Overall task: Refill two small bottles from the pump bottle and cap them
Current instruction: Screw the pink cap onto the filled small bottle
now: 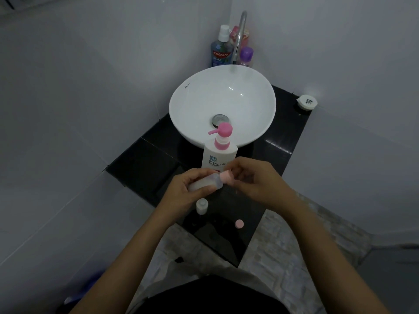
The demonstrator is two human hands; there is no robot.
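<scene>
Translucent plastic was what I saw first in the left hand: a small clear bottle lying almost on its side, wrapped by the fingers just left of the frame's centre. Its mouth pointed right, where a round pink cap sat against the neck. The right hand pinched that cap between thumb and fingertips; I could not tell whether the cap was fully seated.

Just below the left hand, a second small clear bottle stood upright and uncapped on the glossy black counter. To its lower right, apart from it, a second round pink cap lay flat on the same surface.

Directly above the hands stood the white pump bottle with a pink pump head, its nozzle pointing toward the left of the frame, its lower part hidden behind my fingers. Behind it sat the round white ceramic basin under a chrome tap.

At the upper centre, a blue mouthwash bottle with a white cap stood by the wall, a small purple-capped bottle to its right. Further right, a round white lid-like object rested at the counter's far edge.
</scene>
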